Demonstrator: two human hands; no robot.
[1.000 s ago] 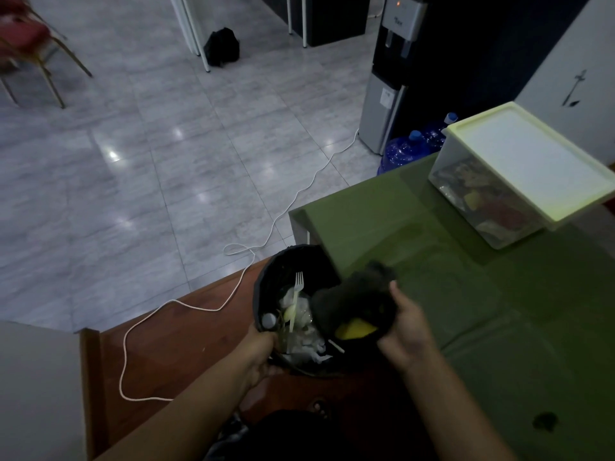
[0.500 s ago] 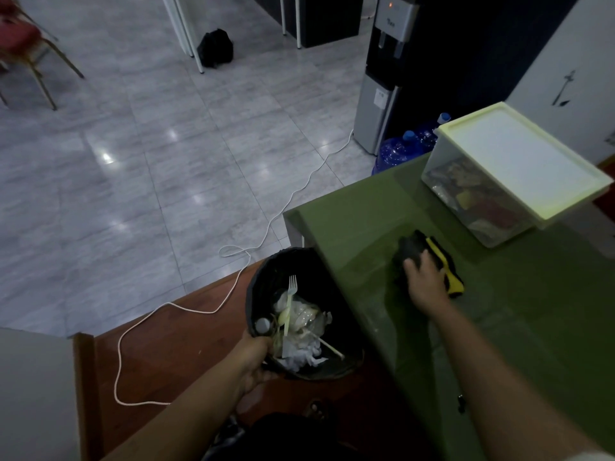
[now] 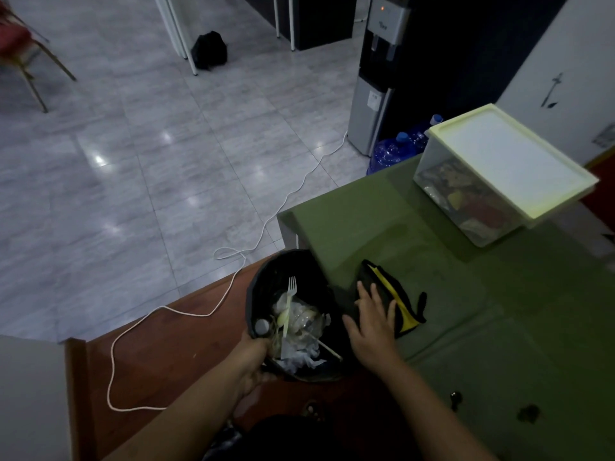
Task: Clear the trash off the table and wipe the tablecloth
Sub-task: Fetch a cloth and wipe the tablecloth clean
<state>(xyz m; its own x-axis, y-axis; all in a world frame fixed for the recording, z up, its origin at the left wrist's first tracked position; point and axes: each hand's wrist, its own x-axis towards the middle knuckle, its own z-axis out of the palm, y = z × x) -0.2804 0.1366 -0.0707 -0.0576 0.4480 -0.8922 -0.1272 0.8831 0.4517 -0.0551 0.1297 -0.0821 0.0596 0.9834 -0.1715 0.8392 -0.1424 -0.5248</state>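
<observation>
My left hand [image 3: 250, 354] grips the near rim of a black trash bin [image 3: 266, 277], held just off the table's left edge. Inside lie crumpled paper, clear plastic and a white plastic fork [image 3: 290, 299]. A black and yellow cloth [image 3: 401, 296] lies flat on the green tablecloth [image 3: 499, 311] close to that edge. My right hand [image 3: 372, 324] rests palm down on the cloth's near left part, fingers spread. Two small dark bits [image 3: 529, 413] lie on the tablecloth at the lower right.
A clear storage box with a pale lid [image 3: 506, 168] stands at the table's far side. A white cable [image 3: 186, 314] trails over the tiled floor and brown wooden platform. A water dispenser [image 3: 376, 94] and blue bottles [image 3: 389, 153] stand beyond the table.
My right hand has brought the cloth from over the bin onto the tablecloth, then slid it back toward the table's left edge. The left hand keeps holding the bin.
</observation>
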